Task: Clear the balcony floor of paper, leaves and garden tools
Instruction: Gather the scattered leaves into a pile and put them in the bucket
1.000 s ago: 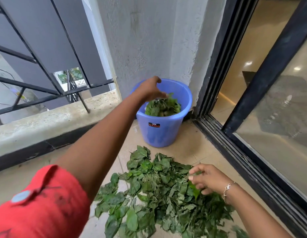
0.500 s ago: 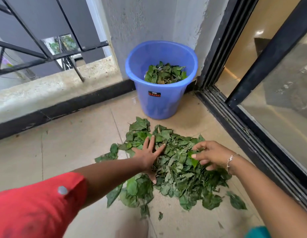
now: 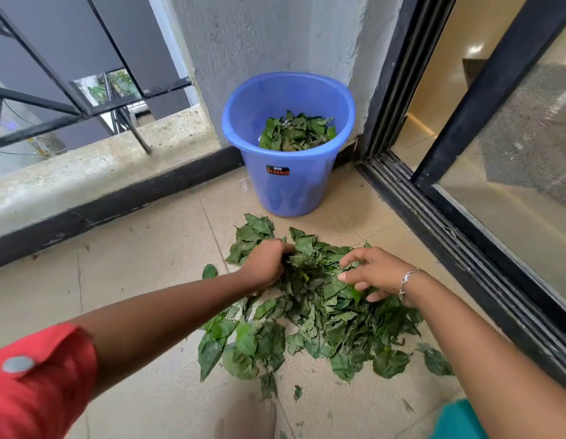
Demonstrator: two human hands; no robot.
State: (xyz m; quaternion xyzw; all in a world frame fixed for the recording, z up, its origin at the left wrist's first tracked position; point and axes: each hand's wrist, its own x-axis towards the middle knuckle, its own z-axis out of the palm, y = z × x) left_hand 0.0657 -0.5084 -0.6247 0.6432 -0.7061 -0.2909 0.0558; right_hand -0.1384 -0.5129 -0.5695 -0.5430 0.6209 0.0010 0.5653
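Observation:
A heap of green leaves (image 3: 310,318) lies on the tiled balcony floor (image 3: 142,280). Behind it, in the corner, stands a blue plastic bucket (image 3: 289,185) partly filled with leaves (image 3: 295,133). My left hand (image 3: 267,264) is dug into the far left part of the heap, its fingers curled round a bunch of leaves. My right hand (image 3: 371,274) sits on the heap's right side with bent fingers pinching some leaves. Both fingertips are partly buried in the foliage.
A black sliding-door track (image 3: 459,248) and glass door (image 3: 512,185) run along the right. A low concrete ledge (image 3: 85,172) with a black metal railing (image 3: 85,103) borders the left. A grey wall (image 3: 275,42) rises behind the bucket. A few stray leaves (image 3: 435,359) lie apart.
My left hand came back from the bucket, landed flat on the heap, and now its fingers have closed into the leaves. My right hand stayed on the heap.

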